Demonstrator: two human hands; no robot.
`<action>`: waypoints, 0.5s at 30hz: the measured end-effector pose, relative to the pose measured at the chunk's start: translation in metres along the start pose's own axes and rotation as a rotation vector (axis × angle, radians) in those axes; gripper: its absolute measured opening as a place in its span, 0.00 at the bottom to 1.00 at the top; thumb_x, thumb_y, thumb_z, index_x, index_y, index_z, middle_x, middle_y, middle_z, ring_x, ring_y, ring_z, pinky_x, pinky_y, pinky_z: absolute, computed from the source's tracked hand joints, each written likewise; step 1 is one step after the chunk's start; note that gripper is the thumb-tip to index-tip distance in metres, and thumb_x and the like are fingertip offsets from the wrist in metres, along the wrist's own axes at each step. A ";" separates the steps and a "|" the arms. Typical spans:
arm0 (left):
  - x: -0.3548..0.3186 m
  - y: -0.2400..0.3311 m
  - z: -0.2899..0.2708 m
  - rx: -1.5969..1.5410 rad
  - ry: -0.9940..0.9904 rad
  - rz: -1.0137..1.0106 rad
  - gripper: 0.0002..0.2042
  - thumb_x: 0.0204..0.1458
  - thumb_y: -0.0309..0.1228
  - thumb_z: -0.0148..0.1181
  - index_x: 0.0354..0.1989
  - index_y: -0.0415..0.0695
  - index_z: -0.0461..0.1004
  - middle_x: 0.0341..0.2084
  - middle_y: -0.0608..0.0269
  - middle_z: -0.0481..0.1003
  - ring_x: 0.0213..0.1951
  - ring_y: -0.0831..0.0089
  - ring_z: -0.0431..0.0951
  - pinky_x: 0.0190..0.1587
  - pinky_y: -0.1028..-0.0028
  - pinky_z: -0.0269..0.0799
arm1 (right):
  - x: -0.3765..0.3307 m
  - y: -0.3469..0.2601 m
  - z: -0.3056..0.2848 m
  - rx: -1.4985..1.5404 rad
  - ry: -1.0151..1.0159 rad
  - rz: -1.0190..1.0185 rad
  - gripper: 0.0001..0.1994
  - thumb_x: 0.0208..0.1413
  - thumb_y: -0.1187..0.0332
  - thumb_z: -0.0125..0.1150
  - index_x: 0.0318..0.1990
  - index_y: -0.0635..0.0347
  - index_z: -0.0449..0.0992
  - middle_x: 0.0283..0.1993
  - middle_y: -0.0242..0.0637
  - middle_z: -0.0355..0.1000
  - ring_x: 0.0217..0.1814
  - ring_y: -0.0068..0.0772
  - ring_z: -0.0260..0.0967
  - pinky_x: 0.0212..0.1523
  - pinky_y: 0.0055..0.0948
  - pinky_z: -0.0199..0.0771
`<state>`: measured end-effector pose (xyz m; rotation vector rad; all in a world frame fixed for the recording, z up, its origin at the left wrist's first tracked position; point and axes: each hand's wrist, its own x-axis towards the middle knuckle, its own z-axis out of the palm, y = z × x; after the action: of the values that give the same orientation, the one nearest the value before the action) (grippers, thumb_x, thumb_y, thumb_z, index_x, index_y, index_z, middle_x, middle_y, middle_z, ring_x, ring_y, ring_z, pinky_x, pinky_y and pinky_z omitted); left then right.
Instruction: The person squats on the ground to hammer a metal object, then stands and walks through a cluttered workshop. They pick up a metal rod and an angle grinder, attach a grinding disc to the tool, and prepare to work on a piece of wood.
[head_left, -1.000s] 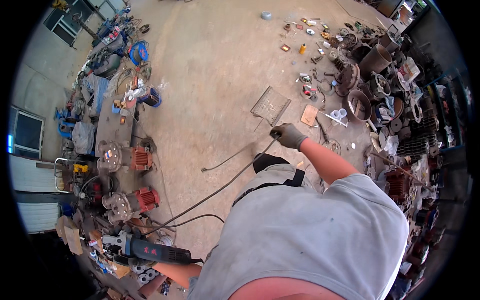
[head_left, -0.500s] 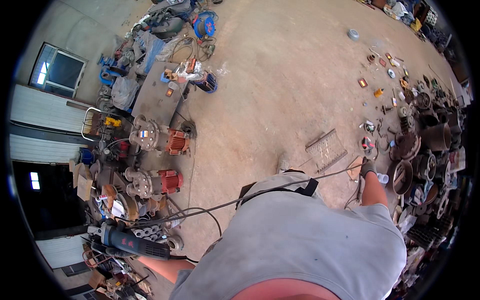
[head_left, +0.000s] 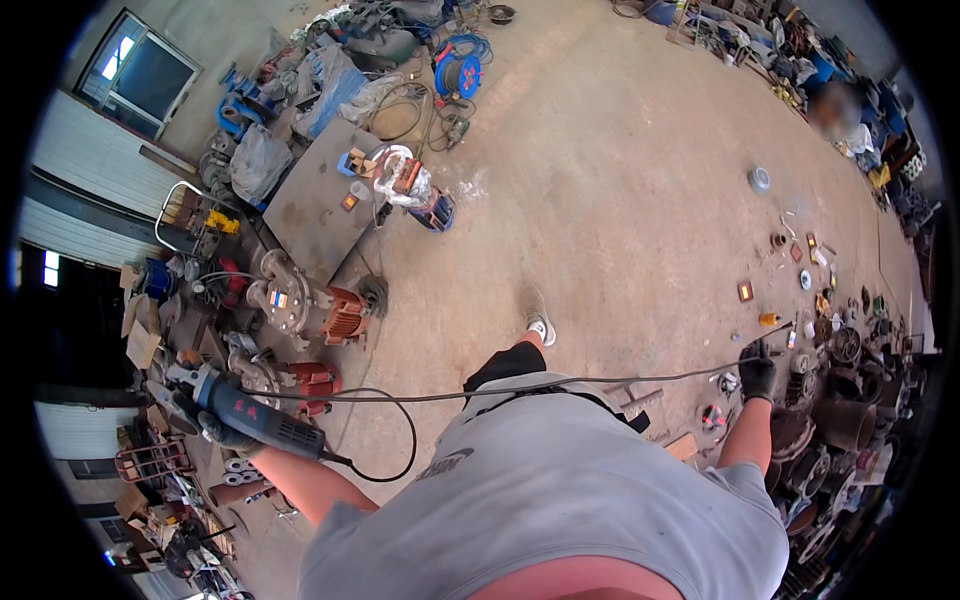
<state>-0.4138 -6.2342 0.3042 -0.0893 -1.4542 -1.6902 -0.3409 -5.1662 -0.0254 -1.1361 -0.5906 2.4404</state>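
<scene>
My left hand (head_left: 230, 437), in a dark glove, is wrapped round the body of a blue-grey and black angle grinder (head_left: 262, 416), held out at the left with its head pointing away from me. From its tail a black cord loops out and curls back toward the hand. A long stretch of black cable (head_left: 560, 381) runs across in front of my waist to the right. Its far part is gripped by my gloved right hand (head_left: 757, 372), whose fingers are closed round it, with a short length showing beyond the hand.
Two red-motored pumps (head_left: 345, 312) stand at the left, below a metal-topped table (head_left: 318, 205). A blue cable reel (head_left: 458, 74) lies beyond it. Metal parts and a large rusty cylinder (head_left: 845, 424) crowd the right. A ribbed metal plate (head_left: 640, 402) lies before me.
My view has turned and moved forward, with one foot now stepping out ahead. The grinder has stayed in my left hand and the cable in my right, which reaches farther forward.
</scene>
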 end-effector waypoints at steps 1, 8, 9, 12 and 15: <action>0.022 -0.031 0.028 -0.015 -0.072 0.012 0.35 0.66 0.48 0.56 0.80 0.55 0.56 0.72 0.41 0.64 0.63 0.44 0.74 0.57 0.48 0.80 | 0.010 -0.008 0.013 0.072 0.092 -0.078 0.25 0.66 0.72 0.52 0.70 0.59 0.70 0.63 0.39 0.78 0.56 0.36 0.77 0.54 0.37 0.76; 0.178 -0.229 0.160 -0.264 -0.225 -0.305 0.38 0.60 0.39 0.66 0.80 0.55 0.60 0.75 0.42 0.62 0.72 0.42 0.65 0.77 0.47 0.55 | 0.088 -0.181 0.033 -0.098 0.048 -0.068 0.10 0.70 0.63 0.54 0.50 0.52 0.80 0.36 0.26 0.77 0.21 0.20 0.63 0.27 0.26 0.74; 0.189 -0.245 0.161 -0.283 -0.202 -0.331 0.38 0.60 0.38 0.66 0.80 0.54 0.60 0.75 0.41 0.62 0.72 0.41 0.65 0.77 0.47 0.54 | 0.105 -0.223 0.064 -0.267 -0.124 0.016 0.09 0.70 0.62 0.54 0.47 0.49 0.80 0.38 0.27 0.79 0.24 0.22 0.67 0.32 0.27 0.78; 0.268 -0.331 0.288 -0.298 -0.363 -0.373 0.39 0.58 0.38 0.69 0.79 0.52 0.61 0.74 0.40 0.63 0.72 0.43 0.66 0.75 0.47 0.59 | 0.041 -0.219 0.039 -0.588 0.646 -0.432 0.08 0.64 0.67 0.58 0.46 0.48 0.82 0.39 0.31 0.78 0.29 0.28 0.72 0.25 0.31 0.71; 0.317 -0.370 0.338 -0.287 -0.341 -0.371 0.41 0.56 0.38 0.70 0.79 0.51 0.61 0.72 0.34 0.63 0.69 0.43 0.68 0.72 0.49 0.64 | 0.106 -0.201 0.107 -0.482 0.820 -0.483 0.09 0.64 0.69 0.56 0.47 0.49 0.81 0.38 0.30 0.78 0.30 0.27 0.72 0.26 0.29 0.70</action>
<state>-1.0026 -6.1569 0.3054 -0.2909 -1.5294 -2.2699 -0.4550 -4.9667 0.0759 -1.7670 -1.0310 1.2872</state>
